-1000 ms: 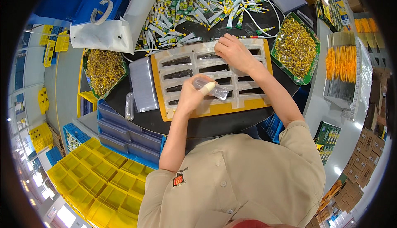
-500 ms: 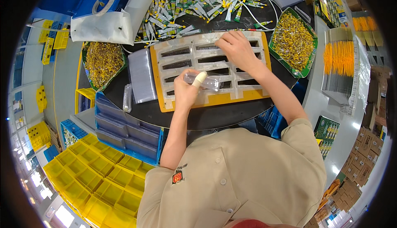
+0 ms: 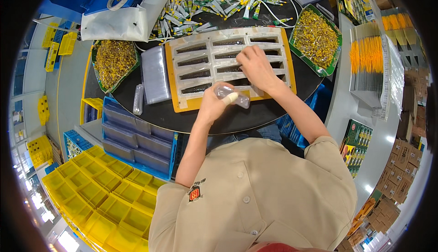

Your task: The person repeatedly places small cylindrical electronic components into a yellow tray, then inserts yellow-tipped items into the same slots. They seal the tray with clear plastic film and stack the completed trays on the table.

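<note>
Left hand pinches clear blister shell above near edge of slotted tray on worktop. Right hand lies flat on tray slots, fingers together. Loading step, by look; next calls for lining shell over slot.

Right hand hides tray slots

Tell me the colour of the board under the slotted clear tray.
Orange-yellow board, seen in the head view.
</note>
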`<state>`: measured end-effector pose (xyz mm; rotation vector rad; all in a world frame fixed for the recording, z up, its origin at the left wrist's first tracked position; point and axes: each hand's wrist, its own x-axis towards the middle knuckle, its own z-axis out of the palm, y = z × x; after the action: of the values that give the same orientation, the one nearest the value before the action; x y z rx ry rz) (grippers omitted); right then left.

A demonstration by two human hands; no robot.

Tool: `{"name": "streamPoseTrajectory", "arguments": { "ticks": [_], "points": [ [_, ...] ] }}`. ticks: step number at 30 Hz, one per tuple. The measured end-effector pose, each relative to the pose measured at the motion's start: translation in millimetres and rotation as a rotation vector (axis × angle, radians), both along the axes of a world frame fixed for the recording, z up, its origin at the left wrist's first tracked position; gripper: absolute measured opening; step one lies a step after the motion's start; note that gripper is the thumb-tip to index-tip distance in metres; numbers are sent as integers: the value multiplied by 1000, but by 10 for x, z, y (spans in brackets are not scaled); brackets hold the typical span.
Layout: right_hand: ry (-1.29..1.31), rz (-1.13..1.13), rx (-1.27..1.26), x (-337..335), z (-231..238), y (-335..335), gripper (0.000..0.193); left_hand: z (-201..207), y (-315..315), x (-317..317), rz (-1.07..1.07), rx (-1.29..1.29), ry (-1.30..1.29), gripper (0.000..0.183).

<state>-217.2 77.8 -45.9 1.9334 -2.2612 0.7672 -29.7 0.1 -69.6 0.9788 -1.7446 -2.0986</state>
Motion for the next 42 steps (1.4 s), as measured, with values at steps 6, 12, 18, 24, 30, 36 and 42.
{"name": "streamPoseTrajectory", "arguments": {
  "ticks": [6, 12, 18, 24, 30, 36, 42],
  "points": [
    [-608, 261, 232, 151, -49, 301, 20, 53, 54, 9, 128, 47, -160, 21],
    [-251, 91, -92, 130, -79, 295, 12, 278, 266, 10, -181, -63, -147, 22],
    [-893, 166, 25, -448, 64, 345, 22, 300, -153, -729, 79, -140, -104, 31],
    [42, 52, 63, -1365, 61, 87, 17, 255, -26, -1126, -232, -25, -41, 21],
    [-723, 149, 313, -1123, 112, 427, 21, 165, -34, -1206, 13, -5, -142, 28],
    [-33, -48, 12, -1080, 71, 430, 17, 212, 221, -1011, -202, -15, -56, 19],
    [-648, 252, 235, -775, 77, 704, 14, 173, 214, -906, -106, 54, -179, 28]
  ]
}}
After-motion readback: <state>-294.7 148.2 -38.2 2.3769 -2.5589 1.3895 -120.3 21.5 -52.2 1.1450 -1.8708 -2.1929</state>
